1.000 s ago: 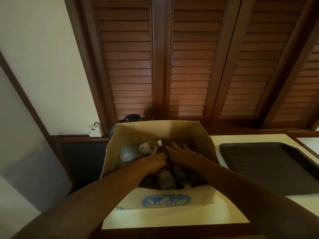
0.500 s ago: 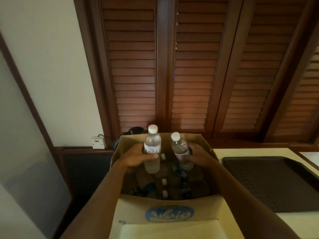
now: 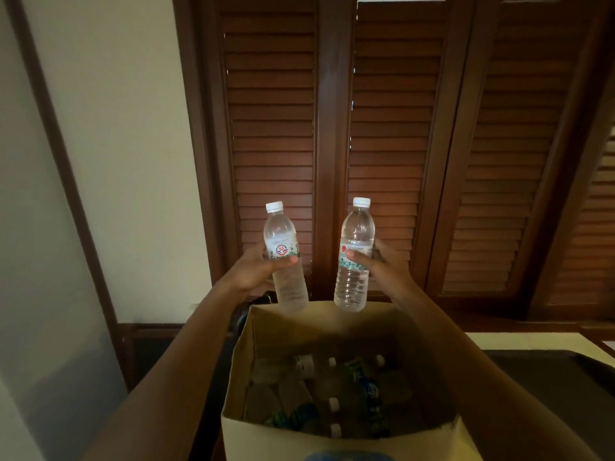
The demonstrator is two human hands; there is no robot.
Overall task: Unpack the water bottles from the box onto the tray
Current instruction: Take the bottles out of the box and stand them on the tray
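Bottles are up, two of them, one in each hand, both held clear above the far rim of the box [image 3: 336,327]. The left hand [image 3: 256,272] is wrapped around the left bottle [image 3: 284,257] at its label, cap up, body leaning a touch so the base swings toward the middle. The right hand [image 3: 379,264] clasps the right bottle [image 3: 354,257] the same way, close to upright. Their long axes run near vertical, which suits a standing set-down. Now the relation that counts: the dark tray [image 3: 572,387] lies low and off to the right on the counter [image 3: 519,341], just beside the box, so the right hand is the nearer one and the left has to cross over the open box to reach it. Down in the box, more bottles lie on their sides in a jumble, white caps and green-blue labels showing in the shadow; how many is hard to tell. The visible part of the tray shows nothing on it, so by the look of it the unpacking is only getting started.
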